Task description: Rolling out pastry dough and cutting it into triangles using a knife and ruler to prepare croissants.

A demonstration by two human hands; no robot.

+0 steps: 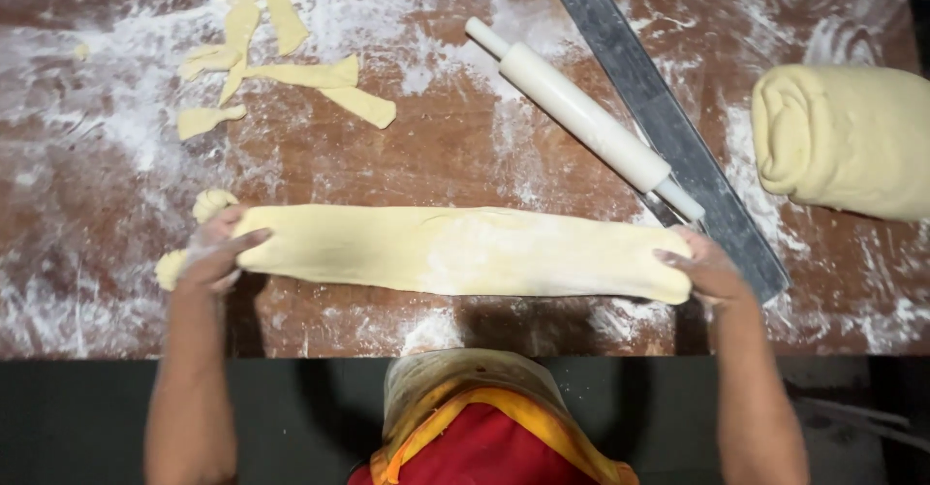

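A long, pale-yellow folded strip of dough [455,250] lies flat on a flour-dusted reddish-brown wooden worktable [436,146], its long axis running straight across the view from left to right, parallel to the table's near edge and directly in front of the person at the counter. The left hand [215,252], dusted white with flour, rests on the strip's left end with fingers loosely curled over the top and pointing inward along the dough; a small lump of dough shows just beyond it at the far left. The right hand [705,267] grips the opposite end, fingers wrapped over the edge and thumb tucked beneath or behind, though whether it is pinching or merely pressing cannot be told from this angle. Both hands sit at the very tips of the strip, well apart from one another, neither nearer its middle than the other, so the whole length of dough spans the gap between them. Beyond the right end, a white cylindrical rolling pin [586,119] lies on a slant, just beside a long grey metal straightedge [668,126] set at the same angle, whose lower end comes near the right hand. Thin yellow dough trimmings [291,73] are scattered at the table's far left, and a thick rolled slab of pale dough [843,141] sits apart at the right edge. A red and orange apron [484,437] shows at the bottom.
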